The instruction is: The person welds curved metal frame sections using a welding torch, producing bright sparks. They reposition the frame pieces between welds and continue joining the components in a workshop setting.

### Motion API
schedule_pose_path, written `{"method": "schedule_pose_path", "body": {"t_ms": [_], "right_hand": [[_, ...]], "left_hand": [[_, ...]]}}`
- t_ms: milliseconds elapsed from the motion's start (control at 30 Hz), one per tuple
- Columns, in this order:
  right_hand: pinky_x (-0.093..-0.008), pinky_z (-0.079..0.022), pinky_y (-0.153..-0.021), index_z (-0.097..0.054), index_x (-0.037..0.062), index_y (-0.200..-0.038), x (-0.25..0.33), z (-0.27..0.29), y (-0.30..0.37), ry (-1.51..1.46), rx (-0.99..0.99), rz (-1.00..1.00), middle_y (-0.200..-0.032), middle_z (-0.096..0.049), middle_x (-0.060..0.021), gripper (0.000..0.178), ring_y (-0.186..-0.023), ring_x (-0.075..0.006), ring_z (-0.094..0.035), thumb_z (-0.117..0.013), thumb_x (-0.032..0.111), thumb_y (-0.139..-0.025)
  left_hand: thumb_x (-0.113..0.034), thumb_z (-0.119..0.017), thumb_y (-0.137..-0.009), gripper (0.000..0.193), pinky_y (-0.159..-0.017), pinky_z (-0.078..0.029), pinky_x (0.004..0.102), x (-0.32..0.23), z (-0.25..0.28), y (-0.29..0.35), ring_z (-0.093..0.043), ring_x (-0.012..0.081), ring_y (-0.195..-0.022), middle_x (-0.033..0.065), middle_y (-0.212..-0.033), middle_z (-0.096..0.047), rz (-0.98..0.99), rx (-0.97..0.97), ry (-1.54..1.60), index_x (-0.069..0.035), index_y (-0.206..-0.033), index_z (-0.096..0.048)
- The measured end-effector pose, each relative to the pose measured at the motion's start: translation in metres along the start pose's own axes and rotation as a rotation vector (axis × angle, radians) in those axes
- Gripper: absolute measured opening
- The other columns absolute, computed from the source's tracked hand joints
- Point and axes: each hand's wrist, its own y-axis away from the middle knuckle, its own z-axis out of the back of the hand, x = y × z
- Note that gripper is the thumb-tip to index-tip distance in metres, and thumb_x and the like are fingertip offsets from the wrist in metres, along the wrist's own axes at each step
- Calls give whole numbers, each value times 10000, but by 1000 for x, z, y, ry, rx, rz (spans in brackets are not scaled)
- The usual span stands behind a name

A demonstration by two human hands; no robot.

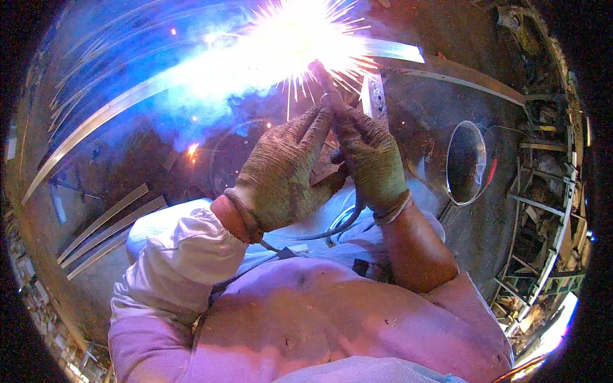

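Both of my hands wear dirty, ribbed work gloves and meet around a welding torch (328, 89). My right hand (375, 156) is closed around its handle, largely hiding it. From the other side, my left hand (281, 171) presses its fingertips against the torch, thumb reaching across below. The torch tip points away from me into a blinding white arc with sparks flying out. The arc burns at a long metal bar (108, 124) that crosses ahead of me; glare hides the joint. A dark cable (350, 222) hangs below my right hand.
Several loose metal strips (115, 223) lie at the left. A round, pale-rimmed container (466, 163) stands at the right, before a cluttered metal rack (549, 239). Another bar (466, 80) extends at the far right. Bluish smoke drifts left of the arc, and sparks fall there.
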Motion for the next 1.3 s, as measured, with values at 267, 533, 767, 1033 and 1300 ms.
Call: {"method": "schedule_pose_path", "body": {"t_ms": [267, 533, 767, 1033, 1300], "right_hand": [[-270, -552, -636, -680, 83, -1479, -7, 5, -3, 99, 0, -17, -1144, -752, -21, 419, -803, -109, -671, -663, 324, -1137], [-266, -544, -655, -704, 85, -1454, -4, 0, -1, 55, -18, -30, -1175, -750, -11, 422, -798, -98, -654, -671, 356, -1133], [-324, -591, -785, -713, 69, -1431, 0, 0, 2, 206, -28, 74, -1190, -791, -79, 397, -935, -143, -713, -626, 335, -1149], [-246, -536, -665, -706, 102, -1471, 13, -7, 7, 99, -46, -86, -1182, -784, -10, 409, -791, -76, -644, -664, 333, -1136], [-269, -573, -668, -688, 94, -1489, -3, -3, -1, 39, -5, 98, -1099, -759, 6, 377, -804, -70, -657, -637, 142, -1119]], "left_hand": [[-374, -840, -912, 914, -1092, -532, 538, 5, -5, 3, -649, 491, -1294, 354, -1517, -575, -27, -20, -29, 140, -1563, -456], [-375, -834, -895, 902, -1063, -538, 548, 2, -1, 1, -661, 490, -1221, 341, -1446, -611, 58, 72, 53, 112, -1557, -462], [-336, -884, -847, 914, -1069, -557, 534, 5, -5, 1, -676, 500, -1223, 327, -1398, -646, -55, -34, -8, 111, -1533, -478], [-311, -879, -863, 913, -1072, -564, 540, 3, 2, 1, -665, 527, -1253, 349, -1436, -628, 29, 75, -6, 147, -1531, -459], [-314, -887, -846, 913, -1078, -554, 562, -1, 7, -3, -655, 522, -1267, 340, -1468, -612, 28, 72, -18, 105, -1544, -472]]}}
